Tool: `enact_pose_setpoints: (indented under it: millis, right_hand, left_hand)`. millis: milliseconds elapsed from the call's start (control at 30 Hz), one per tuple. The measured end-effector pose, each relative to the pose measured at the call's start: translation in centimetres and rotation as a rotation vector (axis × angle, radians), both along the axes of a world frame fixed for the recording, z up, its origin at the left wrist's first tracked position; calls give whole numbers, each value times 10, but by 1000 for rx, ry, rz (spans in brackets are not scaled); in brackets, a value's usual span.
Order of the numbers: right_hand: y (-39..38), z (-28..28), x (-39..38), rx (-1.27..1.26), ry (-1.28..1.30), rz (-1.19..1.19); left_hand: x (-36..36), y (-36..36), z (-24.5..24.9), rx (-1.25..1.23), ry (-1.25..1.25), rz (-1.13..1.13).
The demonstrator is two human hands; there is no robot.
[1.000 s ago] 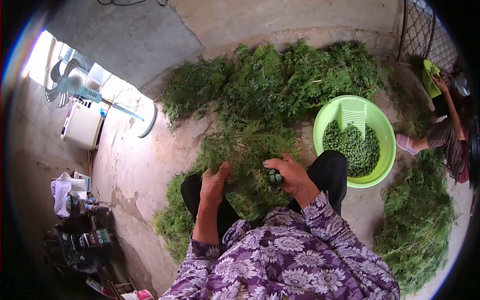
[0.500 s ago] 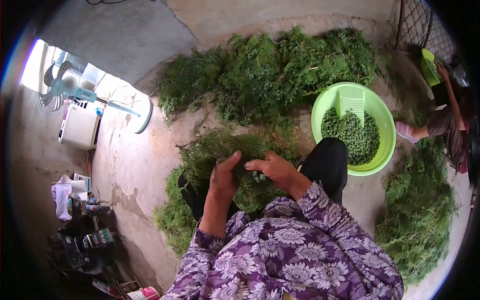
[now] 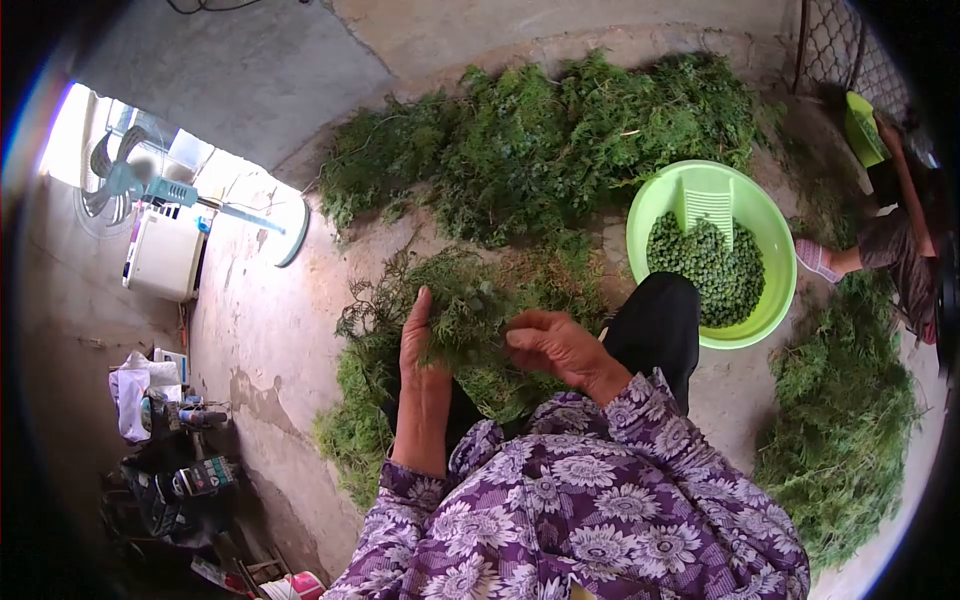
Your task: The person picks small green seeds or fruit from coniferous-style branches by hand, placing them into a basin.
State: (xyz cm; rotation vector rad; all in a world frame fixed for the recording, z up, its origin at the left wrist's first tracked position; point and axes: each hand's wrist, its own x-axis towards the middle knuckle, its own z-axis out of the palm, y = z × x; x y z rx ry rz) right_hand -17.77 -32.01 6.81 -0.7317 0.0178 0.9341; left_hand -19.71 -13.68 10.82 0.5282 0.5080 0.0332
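Note:
My left hand point(image 3: 422, 350) holds up a leafy evergreen branch point(image 3: 465, 315), its thumb upright along the near side and most fingers hidden behind the foliage. Just right of the branch is my right hand point(image 3: 565, 350), its fingers curled in; what lies inside them, if anything, is hidden. Beyond my right knee stands a light green basin point(image 3: 776, 270) with a ridged washboard part point(image 3: 708, 205). Many small round green cones point(image 3: 710, 275) fill its lower part. Loose green sprigs point(image 3: 355, 430) lie on the floor by my legs.
A long heap of evergreen branches point(image 3: 560, 140) lies along the wall, and another heap point(image 3: 840, 440) is at the right. A fan point(image 3: 150, 185) stands at the left. At far right are another person's leg point(image 3: 850, 262) and a second green basin point(image 3: 862, 130).
My left hand has turned more upright, and the branch's foliage now faces me. My right hand has moved slightly right and down, its fingers more curled; the cones seen beside it no longer show.

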Motion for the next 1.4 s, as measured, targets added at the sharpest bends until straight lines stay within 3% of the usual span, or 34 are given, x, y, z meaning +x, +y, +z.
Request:
enact_pose_setpoints:
  millis: [100, 167, 200, 267, 467, 800, 867, 933, 1000, 1067, 1100, 1233, 1400]
  right_hand:
    - [8, 4, -7, 35, -124, 28]
    - [11, 16, -10, -153, -542, -62]
    - [15, 17, -13, -151, -543, -63]
    - [22, 18, -17, -326, -810, -201]
    - [24, 27, -17, -442, -1047, -329]
    - [19, 29, -18, -264, -891, 60]
    - [12, 40, -18, -15, -643, 367]
    - [12, 39, -26, 23, -577, 356]
    - [9, 37, -25, 62, -510, 348]
    - [0, 34, -12, 9, -399, 106]
    - [-5, 36, -3, -21, -398, 53]
    - [-18, 31, 16, -117, -421, -192]
    - [-11, 18, 13, -63, -299, -205]
  left_hand:
    - [1, 0, -2, -8, 6, 10]
    - [1, 0, -2, -20, -7, -6]
    - [1, -2, -1, 1, 13, 21]
    - [2, -5, -1, 23, 32, 47]
    - [-1, -11, -5, -14, -14, 61]
    - [-3, -21, 6, 174, 13, -17]
    - [-2, -17, 7, 187, 38, -10]
    - [1, 6, 0, 28, -50, -24]
    - [2, 11, -6, 46, -46, -52]
    - [2, 3, 0, 116, 35, 52]
    - [-3, 5, 1, 244, 66, -26]
    - [-2, -3, 5, 245, 40, 22]
    - [-1, -10, 13, 191, 2, 23]
